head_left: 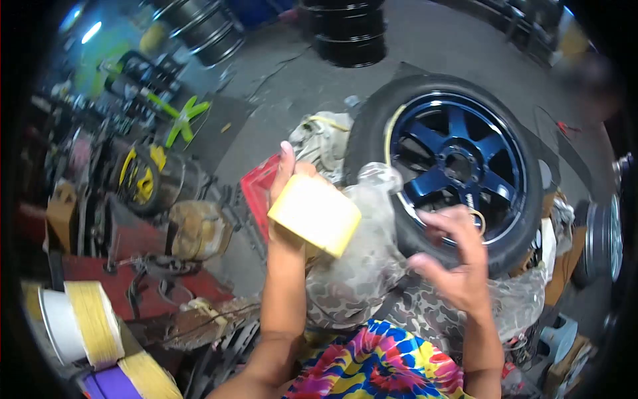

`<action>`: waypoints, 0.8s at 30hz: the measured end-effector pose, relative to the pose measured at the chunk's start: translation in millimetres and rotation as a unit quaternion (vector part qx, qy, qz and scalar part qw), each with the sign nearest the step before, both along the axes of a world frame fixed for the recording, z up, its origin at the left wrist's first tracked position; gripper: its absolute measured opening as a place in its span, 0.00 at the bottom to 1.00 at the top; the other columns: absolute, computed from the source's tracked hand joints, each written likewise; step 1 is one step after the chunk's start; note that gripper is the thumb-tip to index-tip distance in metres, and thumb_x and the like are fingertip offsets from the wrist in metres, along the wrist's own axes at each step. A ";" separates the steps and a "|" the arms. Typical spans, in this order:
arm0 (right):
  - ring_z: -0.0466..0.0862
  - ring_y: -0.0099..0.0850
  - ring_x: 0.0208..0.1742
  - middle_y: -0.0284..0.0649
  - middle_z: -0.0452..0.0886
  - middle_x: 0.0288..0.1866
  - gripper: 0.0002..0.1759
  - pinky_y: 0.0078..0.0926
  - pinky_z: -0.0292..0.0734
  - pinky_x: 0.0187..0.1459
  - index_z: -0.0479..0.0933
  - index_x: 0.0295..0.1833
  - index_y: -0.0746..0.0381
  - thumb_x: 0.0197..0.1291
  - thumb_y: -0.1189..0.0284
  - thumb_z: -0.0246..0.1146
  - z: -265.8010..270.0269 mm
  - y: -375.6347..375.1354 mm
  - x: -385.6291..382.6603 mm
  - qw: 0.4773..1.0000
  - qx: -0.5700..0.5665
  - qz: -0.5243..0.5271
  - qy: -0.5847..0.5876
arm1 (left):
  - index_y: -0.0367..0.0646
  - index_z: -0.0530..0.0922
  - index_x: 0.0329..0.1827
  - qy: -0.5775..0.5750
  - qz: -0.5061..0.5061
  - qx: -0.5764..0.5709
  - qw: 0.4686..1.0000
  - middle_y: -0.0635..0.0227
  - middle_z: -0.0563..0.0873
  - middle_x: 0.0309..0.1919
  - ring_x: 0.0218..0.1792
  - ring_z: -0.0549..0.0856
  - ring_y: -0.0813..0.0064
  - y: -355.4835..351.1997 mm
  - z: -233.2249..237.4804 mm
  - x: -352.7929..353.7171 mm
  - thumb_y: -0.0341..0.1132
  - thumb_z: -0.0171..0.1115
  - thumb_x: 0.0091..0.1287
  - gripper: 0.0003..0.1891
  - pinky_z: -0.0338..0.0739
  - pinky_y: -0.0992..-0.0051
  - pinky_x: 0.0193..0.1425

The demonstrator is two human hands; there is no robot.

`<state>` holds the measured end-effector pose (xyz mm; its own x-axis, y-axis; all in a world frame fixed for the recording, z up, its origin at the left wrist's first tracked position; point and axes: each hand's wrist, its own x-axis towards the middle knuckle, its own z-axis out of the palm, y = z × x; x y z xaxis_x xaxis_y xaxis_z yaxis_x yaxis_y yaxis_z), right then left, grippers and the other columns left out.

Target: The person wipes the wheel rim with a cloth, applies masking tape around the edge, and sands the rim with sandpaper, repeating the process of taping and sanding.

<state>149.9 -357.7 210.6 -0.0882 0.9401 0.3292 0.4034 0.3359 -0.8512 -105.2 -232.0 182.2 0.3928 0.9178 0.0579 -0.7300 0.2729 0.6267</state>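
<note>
Left hand (285, 174) — gripping yellow roll (315, 216) | right hand (458, 269) — fingers apart | blue wheel (428, 184): white spoke lettering (469, 200), too blurred to read

A wide roll of pale yellow tape (314, 216) is tilted in the left hand (290, 174). Right of it, the glossy blue wheel (428, 185) lies face up in its black tire (375, 116), a yellowish strip (392, 130) along its left rim.

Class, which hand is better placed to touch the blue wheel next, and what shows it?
Probably the right hand: it looks empty, fingers apart, by the near edge of the blue wheel. The left hand is occupied with the yellow tape roll, off to one side.
</note>
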 end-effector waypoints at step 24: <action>0.82 0.44 0.35 0.46 0.82 0.38 0.25 0.42 0.76 0.43 0.77 0.45 0.67 0.50 0.69 0.85 -20.1 -11.9 32.1 0.934 0.299 -0.106 -0.163 | 0.34 0.85 0.42 0.441 0.064 0.529 0.722 0.59 0.88 0.39 0.39 0.90 0.63 -39.8 66.2 99.3 0.22 0.74 0.62 0.08 0.83 0.68 0.43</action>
